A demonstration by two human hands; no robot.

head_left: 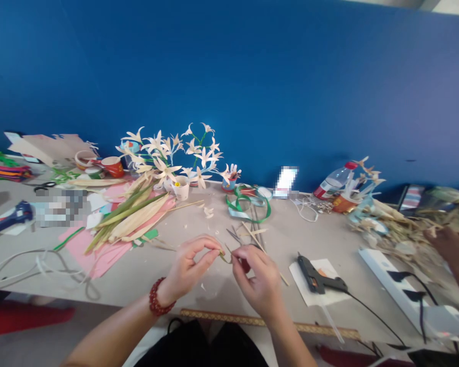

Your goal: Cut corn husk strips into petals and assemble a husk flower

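My left hand (189, 267) and my right hand (258, 278) meet over the front of the grey table (199, 224). Both pinch a small, thin greenish-yellow strip (225, 256) between thumb and fingers. A red bead bracelet (157, 300) circles my left wrist. Just behind the hands lie scissors and thin sticks (248, 234). A black glue gun (317, 275) rests on white paper to the right of my right hand.
Pale handmade flowers (176, 153) stand at the back by the blue wall. Dried leaves (132, 214) lie on pink paper at left, green ribbon (248, 201) in the middle. A white power strip (401, 285), a bottle (334, 181) and another person's hand (451, 250) are at right.
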